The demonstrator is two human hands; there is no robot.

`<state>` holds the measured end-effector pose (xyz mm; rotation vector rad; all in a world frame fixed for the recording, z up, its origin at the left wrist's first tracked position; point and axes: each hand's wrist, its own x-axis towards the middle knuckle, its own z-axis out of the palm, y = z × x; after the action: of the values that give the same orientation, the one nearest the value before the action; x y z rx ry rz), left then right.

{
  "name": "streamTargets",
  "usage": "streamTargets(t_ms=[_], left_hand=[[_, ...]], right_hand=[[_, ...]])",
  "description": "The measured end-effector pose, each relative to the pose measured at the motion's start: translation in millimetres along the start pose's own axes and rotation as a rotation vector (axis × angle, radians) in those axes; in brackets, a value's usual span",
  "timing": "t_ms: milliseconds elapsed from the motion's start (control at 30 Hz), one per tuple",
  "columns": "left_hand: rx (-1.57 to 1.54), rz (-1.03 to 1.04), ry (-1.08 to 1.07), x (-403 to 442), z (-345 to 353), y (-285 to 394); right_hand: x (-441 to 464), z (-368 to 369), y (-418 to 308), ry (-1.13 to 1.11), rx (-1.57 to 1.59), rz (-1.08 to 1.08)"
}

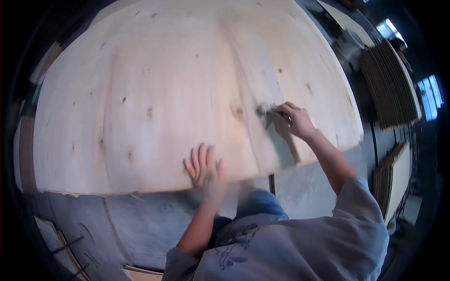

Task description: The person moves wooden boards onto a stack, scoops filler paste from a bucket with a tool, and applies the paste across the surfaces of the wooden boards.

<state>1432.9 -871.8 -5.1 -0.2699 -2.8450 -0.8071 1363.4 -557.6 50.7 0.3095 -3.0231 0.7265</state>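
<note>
A large pale plywood sheet (173, 84) with knots and grain streaks lies before me. My right hand (296, 119), right of the middle, is closed around a small putty knife (267, 110) whose end is blurred and touches or hovers just above the wood; a greyish lump seems to be on it. Below the tool, a grey-green strip (282, 146) runs toward the near edge; whether it is filler, shadow or a gap I cannot tell. My left hand (205, 168) lies on the sheet by the near edge, fingers spread, holding nothing.
Thin boards are piled at the right in one stack (390, 86) and a lower stack (391, 175). A pale bucket (352, 38) stands at the upper right, near a partly visible person (398, 44). Grey concrete floor (154, 225) shows below the sheet's near edge.
</note>
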Motion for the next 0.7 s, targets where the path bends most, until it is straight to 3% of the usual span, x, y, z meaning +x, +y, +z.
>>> streamTargets(t_ms=[167, 333, 400, 467, 533, 633, 700], left_hand=[[-0.24, 0.169, 0.038, -48.0, -48.7, -34.7], [-0.376, -0.016, 0.006, -134.8, -96.2, -99.6], [-0.424, -0.147, 0.038, -165.4, -102.0, -121.5], [-0.474, -0.303, 0.061, -187.5, -109.4, -130.1], [-0.487, -0.326, 0.068, -193.4, -108.9, -125.8], [-0.482, -0.348, 0.041, -194.0, -108.8, -121.5], [-0.461, -0.36, 0.066, -186.2, -108.4, -115.0]], right_hand=[[-123.6, 42.5, -95.9, 0.136, -0.15, 0.177], [-134.7, 44.1, -81.4, 0.218, -0.122, 0.182], [-109.5, 25.8, -81.6, 0.166, -0.15, 0.583], [-87.1, 60.7, -93.2, 0.288, -0.261, 0.534], [-74.0, 86.7, -123.7, 0.351, -0.16, 0.253], [-41.1, 81.7, -113.6, 0.15, 0.179, 0.405], [-8.8, 69.2, -74.5, 0.372, 0.532, 0.373]])
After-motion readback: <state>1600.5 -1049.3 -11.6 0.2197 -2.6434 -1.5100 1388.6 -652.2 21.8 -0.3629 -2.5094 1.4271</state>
